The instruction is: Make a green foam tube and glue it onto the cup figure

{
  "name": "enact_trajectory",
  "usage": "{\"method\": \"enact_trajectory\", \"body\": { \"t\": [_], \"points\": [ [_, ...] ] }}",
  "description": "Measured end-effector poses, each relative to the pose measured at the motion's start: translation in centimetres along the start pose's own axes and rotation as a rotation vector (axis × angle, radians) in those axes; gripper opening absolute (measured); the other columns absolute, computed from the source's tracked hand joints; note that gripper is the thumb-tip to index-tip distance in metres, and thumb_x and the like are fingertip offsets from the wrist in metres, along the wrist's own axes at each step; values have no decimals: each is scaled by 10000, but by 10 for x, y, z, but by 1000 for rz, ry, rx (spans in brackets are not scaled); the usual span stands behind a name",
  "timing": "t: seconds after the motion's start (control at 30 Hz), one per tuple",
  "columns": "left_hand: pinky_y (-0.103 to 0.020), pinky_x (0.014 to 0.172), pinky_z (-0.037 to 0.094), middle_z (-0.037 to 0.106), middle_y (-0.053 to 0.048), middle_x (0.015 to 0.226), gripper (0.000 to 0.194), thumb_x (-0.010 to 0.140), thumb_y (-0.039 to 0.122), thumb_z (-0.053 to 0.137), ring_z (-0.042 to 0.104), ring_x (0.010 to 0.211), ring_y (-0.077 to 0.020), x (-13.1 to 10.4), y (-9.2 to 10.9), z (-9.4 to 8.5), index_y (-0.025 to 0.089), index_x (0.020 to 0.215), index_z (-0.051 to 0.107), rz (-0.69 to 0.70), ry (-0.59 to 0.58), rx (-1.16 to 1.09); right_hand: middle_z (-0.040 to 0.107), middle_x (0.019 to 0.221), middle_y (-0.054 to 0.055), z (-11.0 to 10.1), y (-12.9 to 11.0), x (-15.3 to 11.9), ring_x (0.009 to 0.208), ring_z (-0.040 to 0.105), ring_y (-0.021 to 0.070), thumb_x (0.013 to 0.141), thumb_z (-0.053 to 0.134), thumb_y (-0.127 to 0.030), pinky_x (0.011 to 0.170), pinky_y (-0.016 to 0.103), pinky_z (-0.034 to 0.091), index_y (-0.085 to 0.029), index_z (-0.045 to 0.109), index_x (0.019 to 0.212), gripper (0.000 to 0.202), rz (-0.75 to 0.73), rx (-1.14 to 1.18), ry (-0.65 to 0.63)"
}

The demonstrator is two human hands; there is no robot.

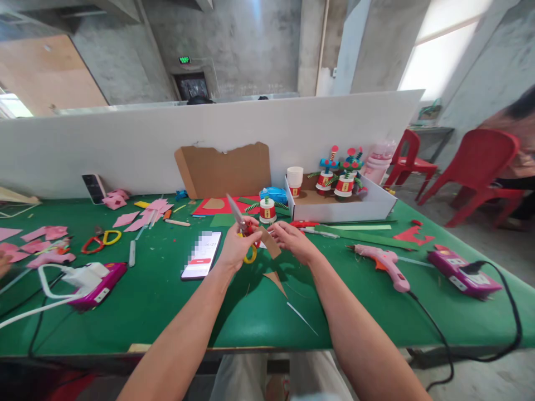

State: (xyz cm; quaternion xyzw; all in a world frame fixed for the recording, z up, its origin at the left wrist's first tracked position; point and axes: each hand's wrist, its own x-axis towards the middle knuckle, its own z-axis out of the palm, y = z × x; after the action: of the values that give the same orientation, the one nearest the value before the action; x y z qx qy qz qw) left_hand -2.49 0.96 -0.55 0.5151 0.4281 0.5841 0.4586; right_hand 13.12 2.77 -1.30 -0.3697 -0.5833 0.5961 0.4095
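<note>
Scissors (pixel 237 213) with red and yellow handles are in my left hand (pixel 239 245), their blades pointing up and away. A small brown cardboard piece (pixel 271 243) lies between my hands, its upper end at my left fingertips. The fingers of my right hand (pixel 290 239) are bent at the cardboard's right edge; whether they grip it is unclear. Below my hands a pointed brown scrap (pixel 276 282) rests on the green table (pixel 267 326). Just beyond them stands a red and white paper cup figure (pixel 267 211) with green spiral arms.
A phone (pixel 202 255) lies left of my hands. A white box (pixel 343 209) with cup figures stands behind at right. The pink glue gun (pixel 384 264) and purple power strips (pixel 462 273) are rightward. A person's hand (pixel 5 263) shows at far left.
</note>
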Motion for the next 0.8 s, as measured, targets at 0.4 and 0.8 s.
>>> {"method": "enact_trajectory", "body": {
  "t": [0.4,0.8],
  "points": [
    [-239,481,457,479,85,518,307,578,229,708,527,461,-109,0,-5,3,188,809,510,-44,67,-76,560,538,-24,4,8,6,418,490,92,689,638,-538,395,222,455,-199,507,670,364,-137,-93,249],
    [-229,403,438,476,73,490,243,610,250,679,506,418,-114,1,-1,-4,187,776,513,-148,-29,-54,618,689,-19,-5,5,3,595,608,128,722,652,-383,624,266,505,-179,582,975,332,-201,-162,16]
  ]
}}
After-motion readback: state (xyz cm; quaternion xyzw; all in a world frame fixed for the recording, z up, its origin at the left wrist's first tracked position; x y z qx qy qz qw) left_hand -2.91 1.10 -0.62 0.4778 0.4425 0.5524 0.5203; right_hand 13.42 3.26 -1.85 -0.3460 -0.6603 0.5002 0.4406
